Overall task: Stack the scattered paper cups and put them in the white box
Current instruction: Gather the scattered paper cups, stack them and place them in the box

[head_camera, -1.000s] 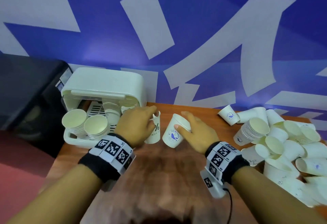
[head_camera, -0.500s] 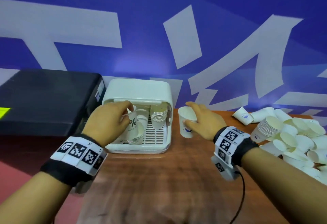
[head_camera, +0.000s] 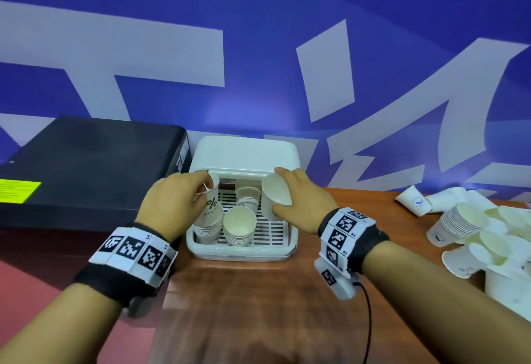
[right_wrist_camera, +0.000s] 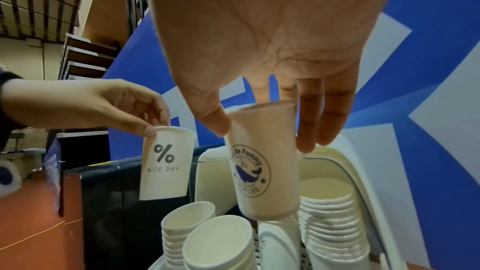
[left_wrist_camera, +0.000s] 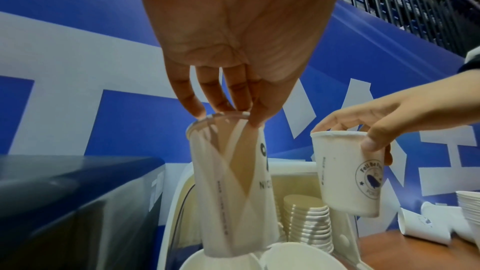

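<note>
The white box (head_camera: pixel 241 252) stands open at the back of the wooden table and holds several cup stacks. My left hand (head_camera: pixel 205 188) pinches the rim of a "% NICE DAY" cup (head_camera: pixel 213 205), upright, with its base at the mouth of the front-left stack (head_camera: pixel 207 232). In the left wrist view that cup (left_wrist_camera: pixel 233 182) dips into the top cup below it. My right hand (head_camera: pixel 280 191) grips a whale-logo cup (right_wrist_camera: pixel 262 171) by its rim, held over the box's right side, above a tall stack (right_wrist_camera: pixel 330 217). Another stack (head_camera: pixel 239 225) stands front-middle.
A heap of loose and part-stacked cups (head_camera: pixel 488 234) covers the table's right end. A black machine (head_camera: pixel 86 168) stands close against the box's left side. A blue and white wall rises behind. A black cable (head_camera: pixel 369 320) hangs from my right wrist over the table (head_camera: pixel 244 306).
Both hands carried their cups from in front of the box to over it. The left cup came down onto the front-left stack; the right cup moved from beside the box to over its right side.
</note>
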{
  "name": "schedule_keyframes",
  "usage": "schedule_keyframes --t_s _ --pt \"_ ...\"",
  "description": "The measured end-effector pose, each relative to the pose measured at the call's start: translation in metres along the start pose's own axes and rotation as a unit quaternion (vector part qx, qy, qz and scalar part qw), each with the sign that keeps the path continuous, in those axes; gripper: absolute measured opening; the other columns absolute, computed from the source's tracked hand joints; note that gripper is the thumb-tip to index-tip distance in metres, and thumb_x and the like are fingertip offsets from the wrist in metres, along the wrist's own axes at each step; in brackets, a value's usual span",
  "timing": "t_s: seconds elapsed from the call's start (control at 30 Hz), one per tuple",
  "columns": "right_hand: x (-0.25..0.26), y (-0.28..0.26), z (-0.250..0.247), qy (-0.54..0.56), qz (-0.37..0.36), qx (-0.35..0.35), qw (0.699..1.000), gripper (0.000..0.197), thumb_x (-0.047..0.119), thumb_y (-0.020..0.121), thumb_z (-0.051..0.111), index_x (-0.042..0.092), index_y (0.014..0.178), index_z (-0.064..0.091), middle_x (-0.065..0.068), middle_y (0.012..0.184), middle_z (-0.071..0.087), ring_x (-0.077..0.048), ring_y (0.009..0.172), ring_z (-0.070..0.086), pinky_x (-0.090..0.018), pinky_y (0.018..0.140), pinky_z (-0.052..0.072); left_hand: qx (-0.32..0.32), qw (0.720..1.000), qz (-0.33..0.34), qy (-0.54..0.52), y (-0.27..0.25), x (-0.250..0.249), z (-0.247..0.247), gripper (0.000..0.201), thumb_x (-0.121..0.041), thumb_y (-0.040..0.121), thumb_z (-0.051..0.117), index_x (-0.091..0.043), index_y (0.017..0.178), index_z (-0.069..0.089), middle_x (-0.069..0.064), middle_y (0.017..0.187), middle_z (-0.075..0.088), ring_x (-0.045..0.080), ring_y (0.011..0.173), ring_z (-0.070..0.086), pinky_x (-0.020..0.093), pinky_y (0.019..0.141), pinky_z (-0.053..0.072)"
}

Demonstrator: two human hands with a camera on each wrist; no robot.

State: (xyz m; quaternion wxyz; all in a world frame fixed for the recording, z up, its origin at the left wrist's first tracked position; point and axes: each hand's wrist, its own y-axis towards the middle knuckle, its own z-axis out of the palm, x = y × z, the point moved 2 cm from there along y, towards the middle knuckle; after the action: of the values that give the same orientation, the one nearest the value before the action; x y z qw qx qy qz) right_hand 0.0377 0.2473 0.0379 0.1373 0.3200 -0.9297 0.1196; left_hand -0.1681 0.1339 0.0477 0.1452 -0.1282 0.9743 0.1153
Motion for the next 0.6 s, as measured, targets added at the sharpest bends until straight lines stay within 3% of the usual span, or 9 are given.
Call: schedule_keyframes --t_s 0.2,0.4,0.6 --pt "0.016 0.012 0.019 0.025 -0.006 0.025 0.999 0.076 0.042 0.084 0.059 0.027 0.147 0.019 0.000 0.140 0.032 -0.024 0.125 0.041 -0.036 0.091 0.045 0.022 1.000 -0.006 -0.015 0.004 0.013 0.015 0.017 -0.016 0.082 0.059 -0.022 0.097 0.062 -0.002 0.090 0.069 0.025 0.084 0.061 0.030 0.066 0.043" --pt "0.027 0.018 0.027 0.017 -0.006 0.036 0.999 0.071 0.044 0.083 0.061 0.028 0.142 0.024 0.002 0.138 0.035 -0.023 0.120 0.045 -0.034 0.086 0.042 0.032 0.999 -0.005 -0.020 0.006 0.019 0.025 0.017 -0.017 0.083 0.059 -0.022 0.099 0.062 -0.001 0.090 0.068 0.023 0.084 0.061 0.028 0.065 0.037" --pt "0.040 0.022 0.036 0.020 -0.006 0.056 0.998 0.069 0.042 0.084 0.060 0.028 0.142 0.024 0.004 0.143 0.032 -0.019 0.126 0.044 -0.043 0.103 0.026 0.065 0.998 -0.010 -0.021 0.006 0.023 0.034 0.020 -0.018 0.084 0.054 -0.025 0.102 0.059 -0.004 0.093 0.067 0.020 0.087 0.060 0.025 0.068 0.032"
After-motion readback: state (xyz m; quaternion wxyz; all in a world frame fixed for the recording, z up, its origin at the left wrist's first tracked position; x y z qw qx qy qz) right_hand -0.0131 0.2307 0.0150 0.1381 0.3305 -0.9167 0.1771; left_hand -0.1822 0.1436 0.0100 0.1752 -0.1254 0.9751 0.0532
